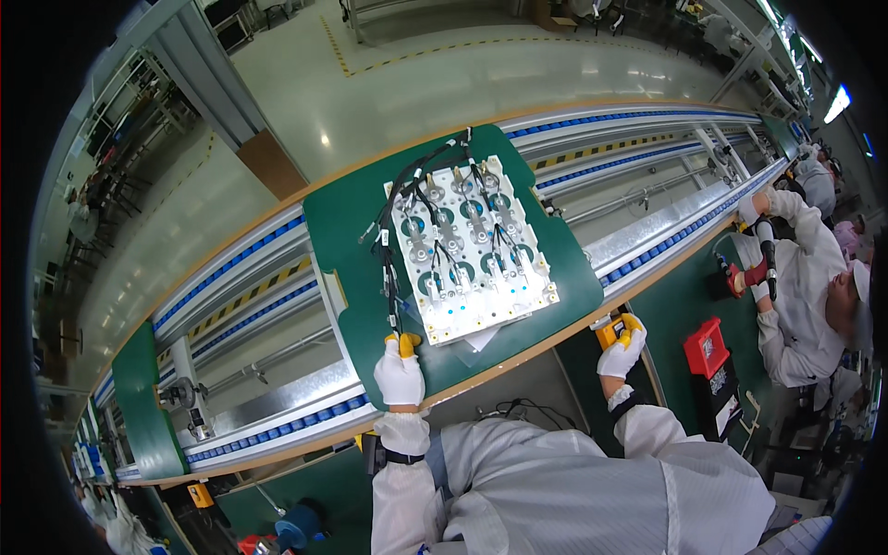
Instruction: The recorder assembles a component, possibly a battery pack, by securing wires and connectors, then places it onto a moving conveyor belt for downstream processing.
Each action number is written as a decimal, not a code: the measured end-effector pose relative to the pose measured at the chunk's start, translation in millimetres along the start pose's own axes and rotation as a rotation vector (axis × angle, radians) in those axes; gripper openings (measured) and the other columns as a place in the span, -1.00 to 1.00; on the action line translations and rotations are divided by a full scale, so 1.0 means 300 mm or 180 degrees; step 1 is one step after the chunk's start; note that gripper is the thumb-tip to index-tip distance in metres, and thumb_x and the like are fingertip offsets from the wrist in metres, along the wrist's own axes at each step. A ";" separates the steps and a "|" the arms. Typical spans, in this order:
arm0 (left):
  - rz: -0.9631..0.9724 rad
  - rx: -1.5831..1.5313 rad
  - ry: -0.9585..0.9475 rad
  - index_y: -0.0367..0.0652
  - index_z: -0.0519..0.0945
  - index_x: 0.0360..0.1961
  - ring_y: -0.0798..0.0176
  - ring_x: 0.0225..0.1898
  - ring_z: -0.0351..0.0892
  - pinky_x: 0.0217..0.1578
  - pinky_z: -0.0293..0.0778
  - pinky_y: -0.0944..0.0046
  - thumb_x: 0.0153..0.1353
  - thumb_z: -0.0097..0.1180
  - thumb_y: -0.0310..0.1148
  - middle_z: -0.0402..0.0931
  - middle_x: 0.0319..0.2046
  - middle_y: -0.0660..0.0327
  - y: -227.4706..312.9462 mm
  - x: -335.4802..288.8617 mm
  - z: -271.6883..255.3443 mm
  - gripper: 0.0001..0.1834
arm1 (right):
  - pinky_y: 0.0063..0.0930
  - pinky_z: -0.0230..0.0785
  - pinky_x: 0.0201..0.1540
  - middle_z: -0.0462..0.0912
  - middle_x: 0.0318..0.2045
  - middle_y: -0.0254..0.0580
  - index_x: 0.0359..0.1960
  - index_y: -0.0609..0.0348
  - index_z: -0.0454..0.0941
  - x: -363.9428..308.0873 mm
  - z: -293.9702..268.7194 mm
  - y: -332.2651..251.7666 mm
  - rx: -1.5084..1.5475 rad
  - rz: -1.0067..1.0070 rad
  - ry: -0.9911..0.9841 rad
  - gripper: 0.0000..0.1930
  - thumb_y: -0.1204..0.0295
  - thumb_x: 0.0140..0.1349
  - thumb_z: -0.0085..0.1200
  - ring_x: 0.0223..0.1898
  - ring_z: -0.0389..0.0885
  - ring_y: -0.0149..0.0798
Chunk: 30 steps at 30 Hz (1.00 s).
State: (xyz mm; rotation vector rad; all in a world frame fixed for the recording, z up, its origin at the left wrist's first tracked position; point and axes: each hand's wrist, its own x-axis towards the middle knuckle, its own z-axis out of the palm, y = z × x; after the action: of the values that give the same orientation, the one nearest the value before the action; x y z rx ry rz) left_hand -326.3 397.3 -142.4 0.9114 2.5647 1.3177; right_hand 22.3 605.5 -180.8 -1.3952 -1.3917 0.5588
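Note:
A white plate assembly (481,319) with several round metal fittings and black wires lies on a green pallet (361,222) on the conveyor. A black cable harness (388,264) runs down the assembly's left side. My left hand (400,375), in a white glove with yellow fingertips, is closed at the harness's lower end, near the pallet's front edge. Off the pallet's right front corner, my right hand (622,348), gloved the same way, curls its fingers around a yellow box (609,331) at the conveyor's edge. The glove partly covers the box.
Blue roller tracks (277,430) run along both sides of the pallet. Another green pallet (148,407) stands farther left. At right are a red bin (706,348) and a co-worker (800,287) in a white coat holding a tool. A grey pillar (208,79) rises beyond the conveyor.

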 end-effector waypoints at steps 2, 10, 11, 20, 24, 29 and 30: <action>-0.0009 -0.0088 0.0012 -0.17 0.64 -0.11 -0.27 -0.37 0.61 -0.33 0.48 -0.10 0.19 0.12 -0.39 0.61 -0.45 -0.13 0.003 -0.007 0.011 -0.75 | -0.26 0.25 0.28 0.51 -0.01 0.02 0.04 0.30 0.46 0.003 -0.015 0.021 -0.0101 -0.0121 0.0004 -0.65 0.57 0.32 -0.34 0.05 0.50 -0.05; -0.0242 -0.0245 -0.0004 -0.22 0.62 0.05 -0.20 -0.33 0.66 -0.27 0.51 0.00 0.13 0.14 -0.49 0.63 -0.36 -0.15 -0.007 -0.024 -0.001 -0.60 | -0.26 0.27 0.22 0.54 -0.02 0.04 -0.02 0.28 0.50 -0.011 -0.011 0.058 -0.0232 -0.0516 0.0112 -0.69 0.52 0.36 -0.29 0.04 0.49 -0.03; -0.0312 -0.0050 -0.0062 -0.22 0.63 0.01 -0.21 -0.34 0.65 -0.28 0.51 -0.02 0.15 0.11 -0.50 0.62 -0.39 -0.15 0.013 -0.023 -0.011 -0.64 | -0.27 0.27 0.22 0.54 -0.02 0.03 -0.02 0.28 0.51 -0.015 -0.012 0.057 -0.0038 -0.0336 0.0103 -0.69 0.52 0.35 -0.29 0.05 0.49 -0.05; -0.0278 0.0176 -0.0225 -0.33 0.59 -0.17 -0.36 -0.31 0.57 -0.31 0.45 -0.11 0.25 0.04 -0.41 0.58 -0.42 -0.23 0.073 0.004 -0.028 -0.77 | -0.31 0.28 0.22 0.54 -0.03 -0.02 0.03 0.25 0.49 -0.003 -0.022 -0.010 -0.0228 -0.0299 0.0025 -0.68 0.54 0.36 -0.28 0.03 0.51 -0.09; -0.0263 0.0146 -0.0231 -0.32 0.60 -0.13 -0.37 -0.30 0.57 -0.31 0.44 -0.12 0.27 0.05 -0.39 0.58 -0.42 -0.22 0.088 -0.001 -0.038 -0.76 | -0.32 0.31 0.20 0.54 -0.05 -0.02 0.06 0.24 0.47 -0.004 -0.016 0.013 -0.0171 -0.0281 0.0048 -0.69 0.53 0.38 -0.27 0.00 0.54 -0.12; -0.0212 0.0129 -0.0204 -0.31 0.60 -0.16 -0.37 -0.32 0.57 -0.32 0.43 -0.13 0.27 0.05 -0.41 0.58 -0.44 -0.22 0.082 -0.001 -0.036 -0.78 | -0.33 0.32 0.19 0.50 -0.01 -0.02 0.09 0.23 0.46 -0.005 -0.013 0.047 0.0197 -0.0149 0.0061 -0.67 0.54 0.36 -0.27 0.01 0.54 -0.14; -0.0207 0.0099 -0.0205 -0.30 0.60 -0.18 -0.37 -0.33 0.57 -0.34 0.42 -0.13 0.27 0.05 -0.41 0.57 -0.45 -0.21 0.086 0.000 -0.035 -0.80 | -0.33 0.32 0.19 0.50 -0.01 -0.02 0.09 0.23 0.46 -0.004 -0.017 0.054 0.0191 -0.0150 0.0072 -0.67 0.54 0.36 -0.27 0.01 0.54 -0.14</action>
State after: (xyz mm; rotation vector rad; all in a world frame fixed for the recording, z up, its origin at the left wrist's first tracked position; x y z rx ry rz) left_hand -318.2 401.1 -116.0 0.8532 2.5500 1.2146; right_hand 33.5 606.2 -193.5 -1.3139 -1.3752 0.5480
